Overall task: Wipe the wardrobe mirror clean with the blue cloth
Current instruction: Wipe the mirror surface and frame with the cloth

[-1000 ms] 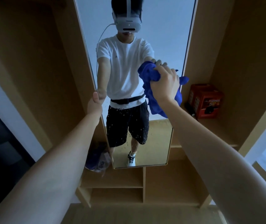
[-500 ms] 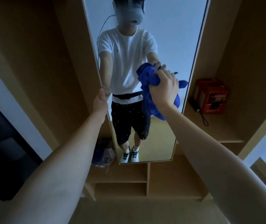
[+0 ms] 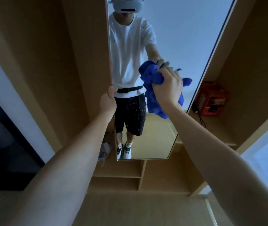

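Fingers of the right hand [image 3: 167, 88] bunch the blue cloth [image 3: 152, 95] against mid-mirror [image 3: 178, 38], while the left hand [image 3: 108, 101] grips the mirror's 9 o'clock edge. Specks, seemingly droplets, remain toward 6 o'clock, so wiping looks roughly half finished.

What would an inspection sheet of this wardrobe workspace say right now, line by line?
Surface: mirror stands tall in the wardrobe; specks show on its lower part.
Job's things: blue cloth is bunched and pressed on the glass at mid height.
Clutter: red box sits on the right shelf; a crumpled bag lies low beside the mirror's left edge.
Hands: right hand grips the cloth; left hand holds the mirror's left edge.
Cables: black cord trails from beside the red box.
Surroundings: wooden wardrobe shelves below, bare.
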`<state>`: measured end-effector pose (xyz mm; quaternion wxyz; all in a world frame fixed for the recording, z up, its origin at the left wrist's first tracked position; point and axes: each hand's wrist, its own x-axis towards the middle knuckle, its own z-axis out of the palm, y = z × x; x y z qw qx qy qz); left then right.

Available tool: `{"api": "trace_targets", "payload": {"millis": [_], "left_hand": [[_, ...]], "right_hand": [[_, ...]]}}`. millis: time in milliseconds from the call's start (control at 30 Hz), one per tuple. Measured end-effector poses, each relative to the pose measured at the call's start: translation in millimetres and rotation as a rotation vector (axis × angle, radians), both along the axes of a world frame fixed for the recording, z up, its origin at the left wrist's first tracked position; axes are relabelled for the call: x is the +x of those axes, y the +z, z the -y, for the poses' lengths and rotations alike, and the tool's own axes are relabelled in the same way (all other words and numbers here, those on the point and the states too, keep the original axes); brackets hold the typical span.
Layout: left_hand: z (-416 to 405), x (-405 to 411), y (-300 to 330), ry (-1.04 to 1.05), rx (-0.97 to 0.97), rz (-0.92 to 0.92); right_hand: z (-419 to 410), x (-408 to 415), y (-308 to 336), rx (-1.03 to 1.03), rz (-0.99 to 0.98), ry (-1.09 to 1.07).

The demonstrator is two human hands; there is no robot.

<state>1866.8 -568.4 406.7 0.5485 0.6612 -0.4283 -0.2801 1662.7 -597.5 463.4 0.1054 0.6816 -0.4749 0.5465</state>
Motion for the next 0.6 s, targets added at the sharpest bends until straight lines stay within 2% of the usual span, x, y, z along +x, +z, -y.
{"api": "trace_targets", "payload": {"millis": [100, 200, 300, 367, 400, 600], "left_hand": [[-1, 0, 0, 0.003, 0.019, -0.020], [1, 1, -3, -0.030, 0.003, -0.003], [1, 5, -5, -0.046, -0.005, 0.051], [1, 6, -6, -0.069, -0.002, 0.066], [1, 6, -8, -0.082, -0.003, 0.064], [0, 3, -13, -0.095, -0.007, -0.011]], "right_hand": [[6, 15, 23, -0.064, -0.020, -0.054], [4, 13, -31, -0.062, -0.156, -0.080], [-7, -3, -103, 0.173, -0.285, -0.077], [-12, -9, -114, 0.356, -0.255, -0.120], [-12, -9, -108, 0.363, -0.236, -0.130], [0, 14, 2, -0.016, 0.007, -0.073]]}}
